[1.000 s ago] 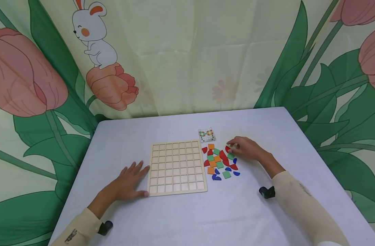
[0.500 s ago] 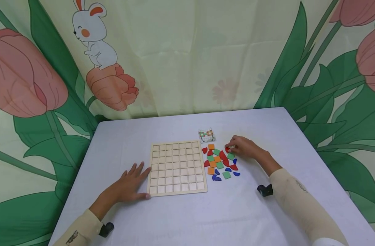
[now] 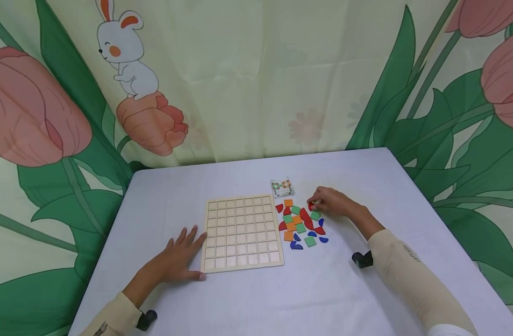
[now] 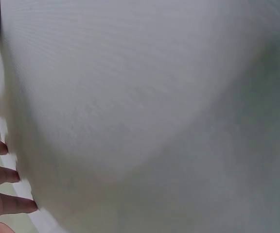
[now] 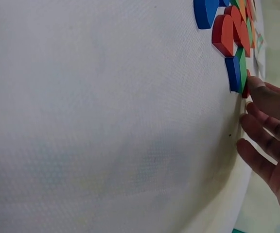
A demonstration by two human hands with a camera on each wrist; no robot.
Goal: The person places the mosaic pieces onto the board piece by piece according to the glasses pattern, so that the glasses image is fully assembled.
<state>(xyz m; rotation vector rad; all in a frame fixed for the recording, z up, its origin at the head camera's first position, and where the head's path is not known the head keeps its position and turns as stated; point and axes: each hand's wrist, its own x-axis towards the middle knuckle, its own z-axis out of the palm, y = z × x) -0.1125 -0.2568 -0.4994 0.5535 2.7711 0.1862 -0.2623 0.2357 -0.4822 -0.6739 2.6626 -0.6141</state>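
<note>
My left hand (image 3: pixel 176 261) lies spread, thumb and a fingertip touching the left edge of the wooden grid board (image 3: pixel 203 254). Its fingers (image 4: pixel 16 204) also show in the left wrist view. My right hand (image 3: pixel 333 201) is at the far right of the loose pieces, thumb and finger pinching a red curved piece (image 3: pixel 311 206); that piece is mostly hidden behind the thumb (image 5: pixel 257 85) in the right wrist view. Beside it lie a green square (image 3: pixel 315 215) and a blue half-round piece (image 3: pixel 321 222).
Several orange, green, red and blue flat pieces lie right of the board, among them an orange square (image 3: pixel 288 236). A small pattern card (image 3: pixel 282 187) in a clear sleeve lies behind them. All rest on a white-covered table (image 3: pixel 248 303), with a printed curtain (image 3: pixel 239 93) behind.
My right thumb and fingers have closed in on the red piece, and the hand has shifted slightly left. The left hand stays at the board; the head view tilts slightly.
</note>
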